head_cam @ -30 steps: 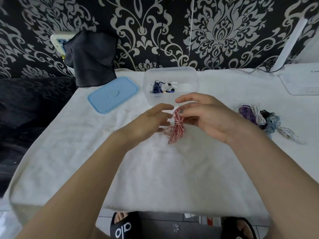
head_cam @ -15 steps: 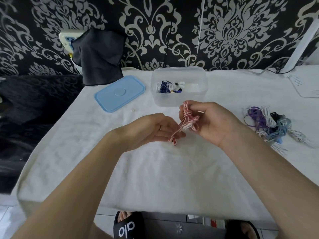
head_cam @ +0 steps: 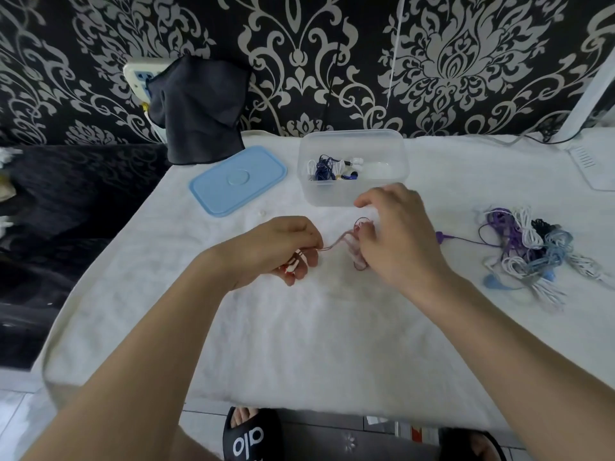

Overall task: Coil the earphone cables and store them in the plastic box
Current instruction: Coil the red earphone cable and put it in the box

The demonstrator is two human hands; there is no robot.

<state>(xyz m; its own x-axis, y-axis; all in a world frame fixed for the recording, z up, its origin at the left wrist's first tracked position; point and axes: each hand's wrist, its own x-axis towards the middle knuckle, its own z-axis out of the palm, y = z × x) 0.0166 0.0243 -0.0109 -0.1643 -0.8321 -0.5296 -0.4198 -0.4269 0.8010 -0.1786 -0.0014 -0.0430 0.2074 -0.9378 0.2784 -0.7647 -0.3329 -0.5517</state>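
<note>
Two bare hands over a white towel-covered table, which fills most of the view; its near edge runs along the bottom, left edge drops to a dark sofa, far edge meets patterned black-and-silver wallpaper. Broad bare towel lies between the hands and the near edge. Dark cloth hangs at the far left corner, over a wall socket. Clear plastic box, lid off, sits at far centre near the wall, holding blue and white earphones in its left half; right half looks bare. Blue lid lies flat just left of the box, apart from it. White device at far right edge, cut off by frame. Tangled pile of cables, purple, white, black, light blue, lies right of the hands, well apart from the box; a purple plug end trails toward the right hand. Right hand, just in front of the box, fingers curled around the blurred pink cable bundle. Left hand pinches the pink cable's free end, red-white earbuds poking under its fingers. Cable stretches taut-ish between both hands, above the towel. Black slide sandals show below the table edge.
</note>
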